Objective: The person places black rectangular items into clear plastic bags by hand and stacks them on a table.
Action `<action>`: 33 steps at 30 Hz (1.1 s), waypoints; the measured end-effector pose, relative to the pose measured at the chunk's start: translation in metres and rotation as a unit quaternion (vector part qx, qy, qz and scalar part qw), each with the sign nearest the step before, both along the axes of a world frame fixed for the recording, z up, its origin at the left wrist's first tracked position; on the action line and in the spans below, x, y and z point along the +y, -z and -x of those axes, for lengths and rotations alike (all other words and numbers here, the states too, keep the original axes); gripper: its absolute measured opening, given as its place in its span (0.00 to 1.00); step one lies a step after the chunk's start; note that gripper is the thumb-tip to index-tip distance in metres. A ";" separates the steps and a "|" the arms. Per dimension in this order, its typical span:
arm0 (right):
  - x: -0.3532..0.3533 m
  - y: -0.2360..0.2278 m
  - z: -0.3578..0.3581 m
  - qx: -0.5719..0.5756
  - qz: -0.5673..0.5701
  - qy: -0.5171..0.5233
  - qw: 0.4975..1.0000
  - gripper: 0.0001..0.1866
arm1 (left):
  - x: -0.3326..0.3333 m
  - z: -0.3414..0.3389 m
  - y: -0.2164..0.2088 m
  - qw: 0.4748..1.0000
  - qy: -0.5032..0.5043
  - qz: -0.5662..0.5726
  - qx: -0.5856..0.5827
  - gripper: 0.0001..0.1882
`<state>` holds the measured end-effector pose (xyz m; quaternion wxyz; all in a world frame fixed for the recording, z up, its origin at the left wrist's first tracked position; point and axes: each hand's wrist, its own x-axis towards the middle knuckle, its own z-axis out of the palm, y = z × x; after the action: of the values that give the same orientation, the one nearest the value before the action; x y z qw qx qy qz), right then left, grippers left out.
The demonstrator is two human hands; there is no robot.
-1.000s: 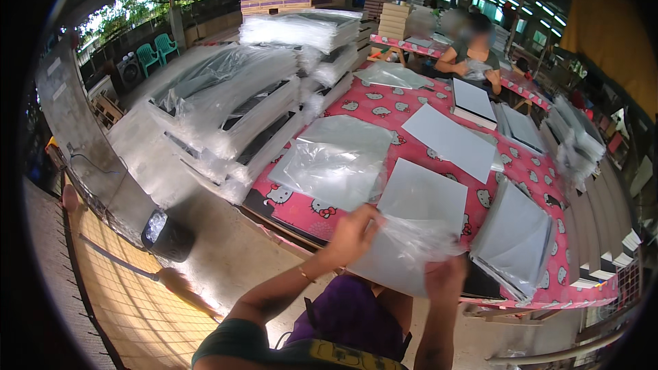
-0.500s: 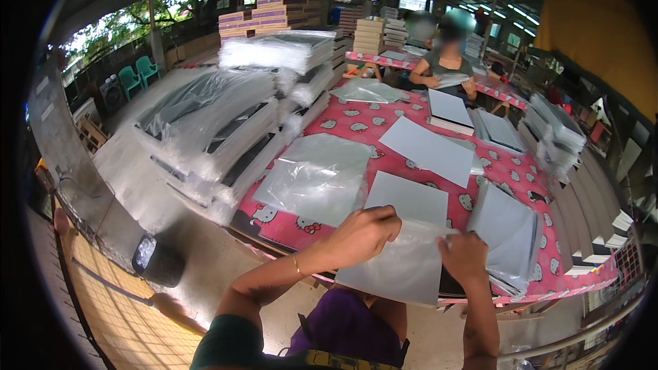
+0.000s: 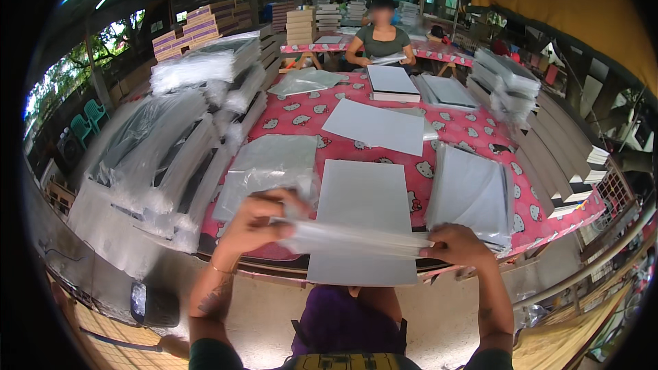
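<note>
Spanning clear plastic film (image 3: 356, 238) across white sheet (image 3: 364, 192): left hand (image 3: 264, 220), nine o'clock, blurred, fingers apparently pinching it; right hand (image 3: 460, 243), three o'clock, fingers closed on it.

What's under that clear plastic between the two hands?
Under the plastic is a pale sheet, showing on its far and near sides. Held by the left hand and right hand, the blurred plastic hides a band across it, so details there cannot be seen.

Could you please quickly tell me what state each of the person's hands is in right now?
Left hand: closed, motion-blurred, holding one end of the clear plastic.
Right hand: closed, holding the other end.
</note>
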<state>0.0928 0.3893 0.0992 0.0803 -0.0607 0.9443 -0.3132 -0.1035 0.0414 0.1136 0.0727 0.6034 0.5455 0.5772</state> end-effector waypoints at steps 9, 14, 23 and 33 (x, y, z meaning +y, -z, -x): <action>-0.015 0.019 0.000 -0.071 0.346 -0.198 0.914 0.17 | 0.008 -0.039 -0.001 0.965 -0.008 0.071 -0.252 0.10; -0.012 0.054 0.002 0.062 0.732 -0.116 0.669 0.18 | 0.036 -0.027 0.040 0.824 0.090 0.558 0.043 0.22; -0.012 0.107 -0.006 0.093 0.698 -0.073 0.706 0.26 | 0.013 -0.038 0.080 0.918 0.084 0.250 -0.298 0.12; 0.006 0.144 -0.046 -0.062 0.804 -0.038 0.591 0.08 | -0.025 -0.025 0.123 0.866 0.127 0.392 -0.283 0.09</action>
<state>0.1389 0.3951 -0.0448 0.0693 -0.1166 0.2989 -0.9446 -0.0787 0.0168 -0.0097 0.5268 0.4002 0.6017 0.4475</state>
